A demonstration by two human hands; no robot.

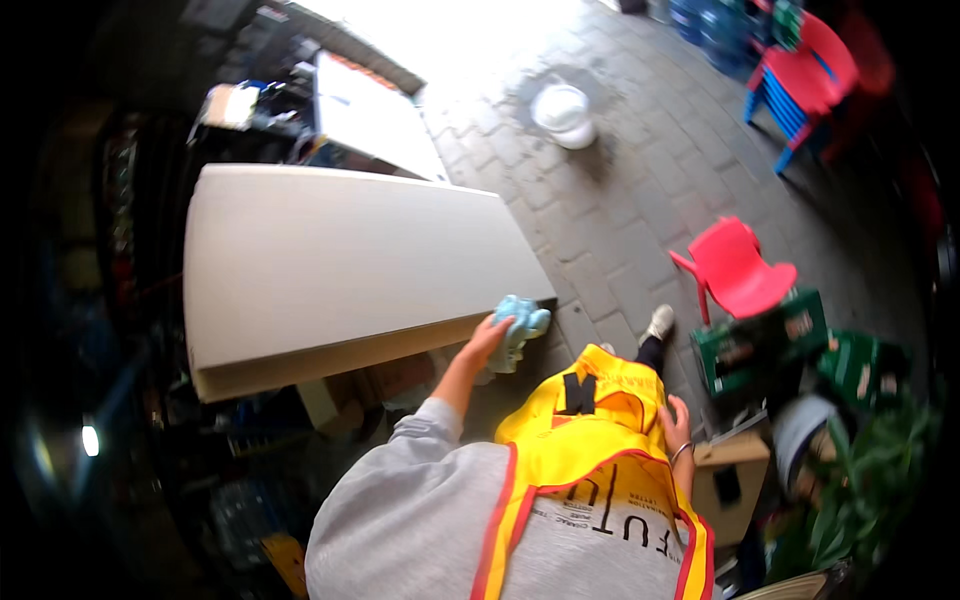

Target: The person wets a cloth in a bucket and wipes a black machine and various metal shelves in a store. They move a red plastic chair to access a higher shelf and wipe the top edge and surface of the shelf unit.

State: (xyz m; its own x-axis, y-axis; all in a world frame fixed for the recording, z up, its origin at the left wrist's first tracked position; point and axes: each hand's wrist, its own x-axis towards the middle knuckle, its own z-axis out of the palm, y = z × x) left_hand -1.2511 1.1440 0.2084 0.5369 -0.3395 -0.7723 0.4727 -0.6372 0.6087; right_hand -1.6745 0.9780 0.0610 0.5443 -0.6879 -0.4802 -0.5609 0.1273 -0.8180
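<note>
My left hand [491,337] grips a crumpled light blue cloth [517,319] beside the lower right corner of a large pale panel or cabinet side [352,259]. The cloth hangs from the fingers at that corner, over the panel's brown edge. My right hand [677,421] is by the right side of my yellow apron [592,405], its fingers apart and nothing seen in it. A bracelet is on that wrist. The apron has red trim and lies over a grey printed sweatshirt.
A white bucket [562,114] stands on the grey paving [637,187]. At the right are a red child's chair [739,270], green crates [765,341], a cardboard box [731,480] and leafy plants [874,480]. Stacked red and blue chairs [806,75] stand near large water bottles [724,34].
</note>
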